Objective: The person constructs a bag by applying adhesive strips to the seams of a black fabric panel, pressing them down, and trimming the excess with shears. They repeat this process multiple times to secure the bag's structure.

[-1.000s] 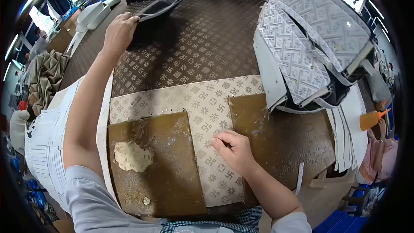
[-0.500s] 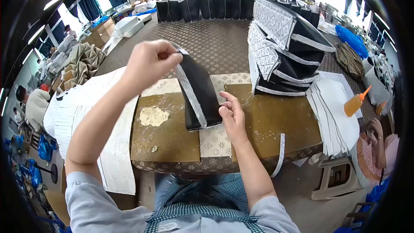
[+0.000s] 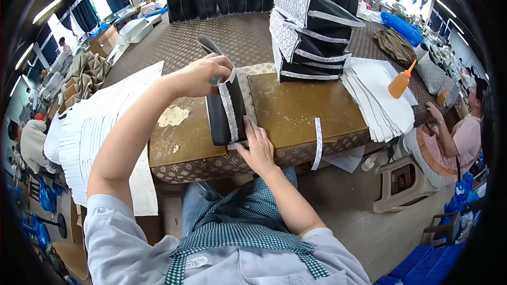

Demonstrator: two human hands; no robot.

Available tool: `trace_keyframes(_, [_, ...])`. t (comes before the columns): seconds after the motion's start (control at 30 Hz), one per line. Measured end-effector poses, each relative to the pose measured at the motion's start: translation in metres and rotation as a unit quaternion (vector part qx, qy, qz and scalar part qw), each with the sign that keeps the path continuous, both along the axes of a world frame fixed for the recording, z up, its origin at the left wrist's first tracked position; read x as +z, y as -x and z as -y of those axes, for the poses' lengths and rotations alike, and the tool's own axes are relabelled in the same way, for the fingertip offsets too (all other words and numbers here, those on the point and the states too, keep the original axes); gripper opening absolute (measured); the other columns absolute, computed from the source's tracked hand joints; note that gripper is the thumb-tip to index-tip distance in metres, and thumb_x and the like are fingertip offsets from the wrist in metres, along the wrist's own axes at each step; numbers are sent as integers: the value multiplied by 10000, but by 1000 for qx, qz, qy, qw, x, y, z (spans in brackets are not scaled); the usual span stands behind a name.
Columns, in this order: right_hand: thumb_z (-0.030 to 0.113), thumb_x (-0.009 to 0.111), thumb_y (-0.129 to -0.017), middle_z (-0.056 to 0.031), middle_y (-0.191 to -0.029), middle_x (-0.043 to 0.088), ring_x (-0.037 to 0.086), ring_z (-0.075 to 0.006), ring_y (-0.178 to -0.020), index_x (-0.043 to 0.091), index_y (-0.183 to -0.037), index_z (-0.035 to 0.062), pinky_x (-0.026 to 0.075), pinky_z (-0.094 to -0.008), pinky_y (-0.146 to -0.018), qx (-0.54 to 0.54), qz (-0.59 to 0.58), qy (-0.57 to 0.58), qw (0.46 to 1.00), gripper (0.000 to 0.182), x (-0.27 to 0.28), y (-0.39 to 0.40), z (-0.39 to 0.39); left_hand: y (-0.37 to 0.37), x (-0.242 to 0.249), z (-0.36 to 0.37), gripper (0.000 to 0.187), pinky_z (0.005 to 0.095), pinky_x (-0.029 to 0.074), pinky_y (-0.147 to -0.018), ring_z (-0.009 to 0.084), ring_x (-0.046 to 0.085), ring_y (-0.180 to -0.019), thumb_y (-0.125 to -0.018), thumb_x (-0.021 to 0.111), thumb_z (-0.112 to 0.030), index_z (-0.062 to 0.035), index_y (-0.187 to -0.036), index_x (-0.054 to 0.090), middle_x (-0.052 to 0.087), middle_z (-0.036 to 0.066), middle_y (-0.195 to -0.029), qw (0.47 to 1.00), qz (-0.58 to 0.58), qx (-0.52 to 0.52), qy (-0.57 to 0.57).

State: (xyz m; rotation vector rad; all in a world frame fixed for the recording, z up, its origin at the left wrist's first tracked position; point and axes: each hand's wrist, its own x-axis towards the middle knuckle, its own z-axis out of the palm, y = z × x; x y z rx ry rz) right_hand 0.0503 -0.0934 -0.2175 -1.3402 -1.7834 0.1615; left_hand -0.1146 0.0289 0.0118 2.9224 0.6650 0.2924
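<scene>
A black box-shaped piece with a pale strip along its edge (image 3: 236, 113) stands on the brown board in front of me. My left hand (image 3: 207, 75) is closed at its upper end, fingertips right at the top of the strip. From behind those fingers juts a dark, flat, round-ended tool (image 3: 209, 45); the rest of it is hidden by the hand. Low on the piece's right side lies my right hand (image 3: 257, 146), fingers stretched out and touching it, thumb by its bottom edge.
Black pieces with patterned white panels (image 3: 316, 37) are stacked behind the brown board (image 3: 311, 100). White sheets (image 3: 377, 95) and an orange-tipped glue bottle (image 3: 400, 83) lie right, a loose pale strip (image 3: 317, 142) at the front edge. More white sheets (image 3: 95, 137) lie left. A person (image 3: 454, 137) sits far right.
The black piece has come down upright onto the board. My left hand has shifted at its top, with the dark tool now showing; my right hand now lies flat against it. The view has tilted.
</scene>
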Motion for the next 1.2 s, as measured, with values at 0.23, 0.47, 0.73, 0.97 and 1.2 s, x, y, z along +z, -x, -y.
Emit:
trace_keyframes(0.23, [156,733,-762,-154,-1397,498,543,-316,-1137,378,-1445,10,467,-400,-973,-49,70,-19,996,783,-13,8,-7,16,33,45,307,458,501,-807,388,647,-862,-744,648,-186,38,-955,642,649,238,-894,967,-190,161,45])
trace_keyframes(0.47, [171,718,-783,-134,-1222,622,559,-301,-1129,489,-1364,-4,465,-402,-972,-19,42,22,999,648,-3,7,-3,50,11,49,376,361,485,-718,189,609,-775,-752,738,-244,70,-897,592,608,172,-762,966,39,154,202])
trace_keyframes(0.73, [78,685,-868,-73,-820,644,607,-161,-636,680,-926,30,488,-290,-589,-209,-282,-36,936,75,5,-112,40,59,-33,17,266,304,454,-623,113,534,-690,-916,678,-207,43,-963,604,595,81,-719,962,96,217,136])
trace_keyframes(0.97, [298,700,-854,-115,-818,709,678,-242,-744,707,-871,10,516,-361,-717,-362,-203,144,898,289,-16,-182,51,49,-20,31,345,264,444,-645,52,504,-734,-953,665,-304,37,-985,624,595,-23,-768,940,151,129,278])
trace_keyframes(1.2, [365,737,-785,-144,-827,734,711,-261,-771,744,-880,12,532,-368,-726,-348,-131,243,896,366,0,-190,41,63,-17,33,334,257,447,-692,60,513,-774,-969,628,-306,28,-963,637,593,-22,-797,932,130,162,298])
